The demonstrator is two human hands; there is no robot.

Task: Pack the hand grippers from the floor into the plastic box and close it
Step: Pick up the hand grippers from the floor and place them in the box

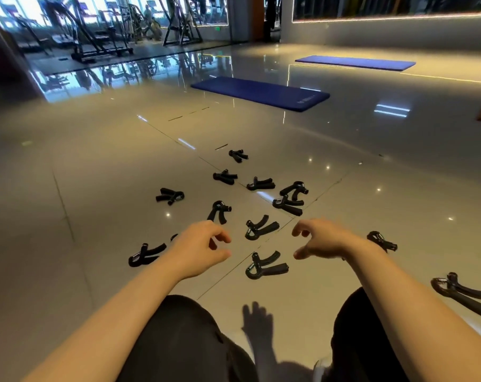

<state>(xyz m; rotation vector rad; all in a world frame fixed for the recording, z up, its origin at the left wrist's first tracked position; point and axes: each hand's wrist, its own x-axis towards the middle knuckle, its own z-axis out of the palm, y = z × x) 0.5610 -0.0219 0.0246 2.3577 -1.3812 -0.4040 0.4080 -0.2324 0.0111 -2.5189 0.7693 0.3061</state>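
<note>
Thirteen or so hand grippers are counted scattered on the floor (96, 166); none has yet been picked up, and the plastic box is not in view. The left hand (199, 248) and the right hand (323, 239) are held out above the floor with fingers loosely curled and nothing between them; no contact with any object is seen. Between the two hands, just beyond the fingertips, one hand gripper (260, 227) lies with its handles spread; a second hand gripper (265, 266) lies just below and between the hands, nearer the knees. Another gripper (219, 211) is found just beyond the left hand's knuckles, one (145, 255) outboard of the left wrist, and one (381, 240) outboard of the right wrist. It is judged that the collecting step is at its start. The nearest pieces between the hands would best be taken first, each grasped round both handles near the spring end so that the handles cannot splay, and the box should be located before hands are filled. The floor is polished, highly reflective tile with visible joints; pieces may slide when nudged. Two blue mats (261, 92) are laid well beyond the hands, and exercise machines (96, 37) stand at the far glazed wall.
</note>
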